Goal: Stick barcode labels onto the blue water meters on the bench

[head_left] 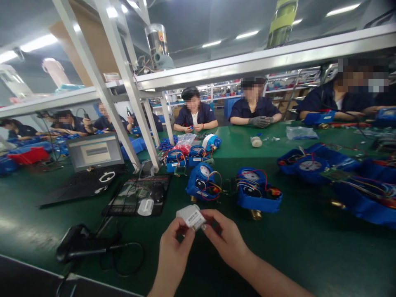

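Observation:
Both hands meet over the green table, holding a small white part with a barcode label (192,216) between them. My left hand (177,243) pinches its left and lower side with thumb and finger. On the right side, my right hand (223,235) grips it, thumb at the lower edge and fingers along the top. Just beyond the part sits a blue housing with wires and a round dial (201,181). A second blue housing (259,192), with a brass fitting below it, is to the right.
A laptop (95,165) and a mouse pad (123,198) with a white piece (145,207) are at left. A black scanner (82,243) lies nearer, its cable looping. Blue housings (312,165) spread at right. Metal shelf posts (119,82) rise at left; people sit across.

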{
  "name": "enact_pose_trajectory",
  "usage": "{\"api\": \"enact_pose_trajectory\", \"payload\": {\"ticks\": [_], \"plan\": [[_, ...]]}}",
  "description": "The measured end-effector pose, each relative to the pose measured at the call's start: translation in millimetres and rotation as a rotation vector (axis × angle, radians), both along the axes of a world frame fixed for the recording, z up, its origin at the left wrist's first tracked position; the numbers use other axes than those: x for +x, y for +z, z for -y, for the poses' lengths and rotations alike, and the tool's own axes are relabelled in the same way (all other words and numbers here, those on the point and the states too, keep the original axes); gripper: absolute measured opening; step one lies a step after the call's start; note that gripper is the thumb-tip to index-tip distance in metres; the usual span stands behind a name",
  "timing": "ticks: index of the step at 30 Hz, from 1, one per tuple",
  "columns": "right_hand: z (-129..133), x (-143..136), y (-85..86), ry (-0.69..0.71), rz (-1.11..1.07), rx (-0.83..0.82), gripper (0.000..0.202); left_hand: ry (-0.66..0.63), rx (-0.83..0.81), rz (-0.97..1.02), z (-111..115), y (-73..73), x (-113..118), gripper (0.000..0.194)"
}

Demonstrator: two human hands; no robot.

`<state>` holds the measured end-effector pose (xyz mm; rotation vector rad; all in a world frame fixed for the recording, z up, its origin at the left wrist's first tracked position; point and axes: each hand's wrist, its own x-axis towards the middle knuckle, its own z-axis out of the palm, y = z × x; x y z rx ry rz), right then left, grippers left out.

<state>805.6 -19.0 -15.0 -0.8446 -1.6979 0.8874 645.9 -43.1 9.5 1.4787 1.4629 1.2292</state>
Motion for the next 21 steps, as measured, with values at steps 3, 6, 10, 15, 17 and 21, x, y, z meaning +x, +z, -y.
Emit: {"api": "enact_pose_trajectory", "payload": {"ticks": [3, 6, 10, 15, 17, 21], "plan": [[-0.3, 1.4, -0.2, 0.053, -0.018, -0.002, 0.012, -0.027, -0.036, 0.055, 2.3, -1.3, 4.6, 0.023], [-1.1, 3.6, -2.6, 0.061, 0.050, 0.038, 0.012, -0.022, -0.050, 0.224, -1.5, -0.5, 2.6, 0.030], [-1.5, 5.1, -6.5, 0.080, 0.161, 0.042, 0.016, 0.076, -0.036, 0.351, -6.8, 5.5, -2.8, 0.038], [-0.3, 5.7, -7.6, 0.077, 0.181, 0.049, 0.015, 0.144, -0.011, 0.346, -6.6, 7.3, -3.9, 0.040], [0.4, 6.0, -6.7, 0.049, 0.133, 0.042, 0.016, 0.099, -0.010, 0.340, -5.4, 4.6, -1.4, 0.041], [0.7, 6.9, -5.3, -0.001, 0.051, 0.014, 0.015, 0.011, -0.028, 0.296, -2.7, 1.4, 5.8, 0.038]]}}
